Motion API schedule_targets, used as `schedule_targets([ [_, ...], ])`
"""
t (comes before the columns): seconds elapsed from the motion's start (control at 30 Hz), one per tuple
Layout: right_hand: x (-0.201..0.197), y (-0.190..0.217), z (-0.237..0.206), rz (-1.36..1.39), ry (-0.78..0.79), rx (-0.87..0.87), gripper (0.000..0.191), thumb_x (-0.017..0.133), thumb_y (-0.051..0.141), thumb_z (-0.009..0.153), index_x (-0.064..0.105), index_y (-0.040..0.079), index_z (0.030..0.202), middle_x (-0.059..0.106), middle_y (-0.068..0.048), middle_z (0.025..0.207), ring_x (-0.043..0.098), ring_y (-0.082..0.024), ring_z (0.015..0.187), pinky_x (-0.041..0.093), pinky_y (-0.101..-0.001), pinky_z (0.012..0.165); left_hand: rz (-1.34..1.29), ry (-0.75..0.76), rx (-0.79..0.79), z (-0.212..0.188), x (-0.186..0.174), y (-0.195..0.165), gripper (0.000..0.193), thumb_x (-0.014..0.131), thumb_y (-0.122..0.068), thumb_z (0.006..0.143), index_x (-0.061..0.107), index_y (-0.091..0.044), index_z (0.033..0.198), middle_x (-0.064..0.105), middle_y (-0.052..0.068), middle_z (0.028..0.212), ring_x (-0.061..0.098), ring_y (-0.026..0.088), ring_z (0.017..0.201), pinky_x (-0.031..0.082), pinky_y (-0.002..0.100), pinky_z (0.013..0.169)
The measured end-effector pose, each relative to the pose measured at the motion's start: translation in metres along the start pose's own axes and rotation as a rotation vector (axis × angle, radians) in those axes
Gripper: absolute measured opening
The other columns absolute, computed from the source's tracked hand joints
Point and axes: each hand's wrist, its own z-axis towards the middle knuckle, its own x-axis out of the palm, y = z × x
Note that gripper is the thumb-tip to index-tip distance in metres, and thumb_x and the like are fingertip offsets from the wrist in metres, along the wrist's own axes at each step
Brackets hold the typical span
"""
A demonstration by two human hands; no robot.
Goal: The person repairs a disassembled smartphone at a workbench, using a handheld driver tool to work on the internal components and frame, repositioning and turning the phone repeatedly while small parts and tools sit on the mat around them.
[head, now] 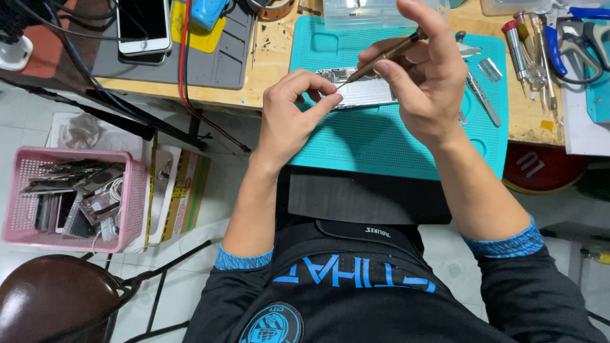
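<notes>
Left hand [289,114] pinches opened phone [359,89] steady on mat [381,143]; right hand [422,76] grips screwdriver [381,58]. Best keep tip upright, pressure light.

1. The screwdriver [383,56] is showing a brassy metal shaft with a dull sheen.
2. The opened phone [362,89] is presenting bare silvery metal, faintly glossy.
3. The teal mat [381,140] is looking like matt rubber, dotted with a fine raised texture.
4. The workbench [270,60] is showing pale, scuffed wood.
5. The pink basket [133,197] is looking like perforated plastic.
6. The tweezers [483,98] are gleaming as polished metal.
7. The sleeves [502,244] are looking like knitted blue cloth.
</notes>
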Motion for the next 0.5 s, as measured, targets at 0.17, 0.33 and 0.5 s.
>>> schedule_targets([
  [0.17, -0.0042, 0.0044, -0.0015, -0.004, 0.004, -0.005, 0.054, 0.057, -0.017, 0.112, 0.029, 0.004, 0.154, 0.071, -0.023, 0.117, 0.072, -0.024, 0.111, 0.062, -0.0316, 0.098, -0.005, -0.015, 0.016, -0.0001, 0.005, -0.0023, 0.009, 0.081, -0.007, 0.089, 0.074, -0.004, 0.094, 0.072, 0.003, 0.091, 0.067, 0.012, 0.081, 0.051, 0.026, 0.07],
  [0.33, -0.0048, 0.006, -0.0035, -0.014, 0.004, -0.006, 0.055, 0.058, -0.017, 0.112, 0.03, 0.004, 0.154, 0.071, -0.023, 0.117, 0.072, -0.024, 0.111, 0.061, -0.0313, 0.099, -0.017, -0.028, 0.036, -0.0002, 0.0067, -0.0041, 0.006, 0.08, -0.005, 0.089, 0.075, -0.004, 0.092, 0.072, 0.003, 0.09, 0.066, 0.012, 0.079, 0.051, 0.027, 0.069],
  [0.5, -0.0036, 0.0056, -0.0034, -0.02, 0.004, -0.021, 0.056, 0.059, -0.018, 0.112, 0.03, 0.004, 0.155, 0.07, -0.023, 0.117, 0.071, -0.024, 0.113, 0.061, -0.0321, 0.101, -0.027, -0.044, 0.052, 0.0, 0.0071, -0.0045, 0.007, 0.08, -0.003, 0.087, 0.076, -0.003, 0.093, 0.073, 0.004, 0.09, 0.068, 0.013, 0.079, 0.054, 0.027, 0.07],
])
